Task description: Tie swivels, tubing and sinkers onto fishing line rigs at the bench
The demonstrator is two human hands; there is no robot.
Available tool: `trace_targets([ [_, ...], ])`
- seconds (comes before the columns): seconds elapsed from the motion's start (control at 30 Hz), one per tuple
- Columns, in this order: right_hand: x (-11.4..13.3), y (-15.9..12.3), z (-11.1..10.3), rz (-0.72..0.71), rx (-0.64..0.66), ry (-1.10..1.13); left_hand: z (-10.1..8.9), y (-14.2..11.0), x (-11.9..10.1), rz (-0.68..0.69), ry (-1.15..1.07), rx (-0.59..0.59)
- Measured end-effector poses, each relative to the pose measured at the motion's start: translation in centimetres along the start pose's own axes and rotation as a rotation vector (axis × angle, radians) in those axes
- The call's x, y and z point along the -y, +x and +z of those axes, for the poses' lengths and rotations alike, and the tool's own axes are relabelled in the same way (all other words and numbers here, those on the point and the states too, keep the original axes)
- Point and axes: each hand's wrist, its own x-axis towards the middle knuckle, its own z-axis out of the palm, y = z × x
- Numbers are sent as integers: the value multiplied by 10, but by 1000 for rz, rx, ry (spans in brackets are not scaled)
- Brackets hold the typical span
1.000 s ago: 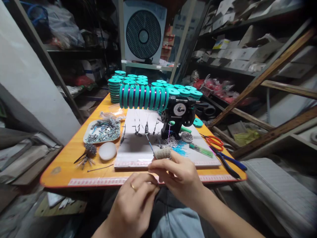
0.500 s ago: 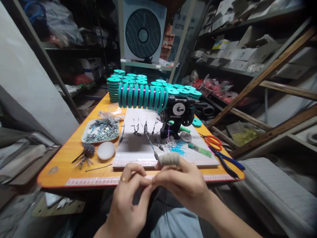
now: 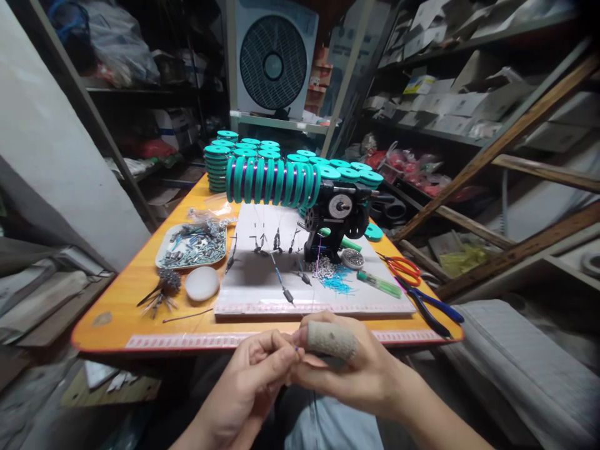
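Note:
My left hand (image 3: 253,381) and my right hand (image 3: 356,369) meet below the front edge of the orange table (image 3: 117,300), fingertips pinched together on a thin line with a tiny dark piece at the pinch. A grey bandage (image 3: 330,340) wraps a finger of my right hand. The line runs up toward the black winding machine (image 3: 335,219), which carries a row of teal spools (image 3: 272,181). A small rig with a weight (image 3: 284,289) lies on the white board (image 3: 262,281) just beyond my hands.
Stacks of teal spools (image 3: 244,156) stand at the table's back. A tray of small metal parts (image 3: 194,245) and a white oval dish (image 3: 202,283) sit left. Orange scissors (image 3: 405,267), blue pliers (image 3: 434,306) and a green tool (image 3: 379,284) lie right. Shelves and a fan (image 3: 274,62) surround.
Both hands dropped from above the board's front edge down toward my lap, staying pinched together. The rig that was near my right fingers now lies on the board.

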Motion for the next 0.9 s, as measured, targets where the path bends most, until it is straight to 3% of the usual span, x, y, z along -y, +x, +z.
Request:
trace_targets([
  [0.07,-1,-3,2,-2,7,3,0,1,1,20,19,6],
  [0.13,0,-3,4,-27,-13,-3,-2,1,3,196,253,-24],
  [0.23,3,4,7,-47,-131,-35,-7,1,7,817,915,-136],
  [0.3,4,12,10,-25,-224,-91,-10,1,8,1208,1281,-142],
  [0.37,4,17,12,12,-269,-147,-11,2,8,1419,1479,-41],
  [0.4,3,18,12,15,-271,-164,-11,3,7,1441,1507,10],
  [0.47,1,16,12,-3,-265,-179,-10,3,4,1292,1409,43],
  [0.53,-1,9,8,-78,-238,-175,-8,2,2,925,1098,-18],
  [0.6,-1,2,4,-152,-116,-144,-7,1,2,522,682,-51],
  [0.7,-2,-4,-1,-115,77,-102,-8,2,4,170,203,-25],
  [0.8,-3,-7,-1,19,66,-29,-8,4,6,87,64,-4],
  [0.87,-3,-6,1,53,51,25,-7,4,5,176,199,7],
  [0.9,-3,-5,2,38,34,29,-7,4,5,288,347,-11],
])
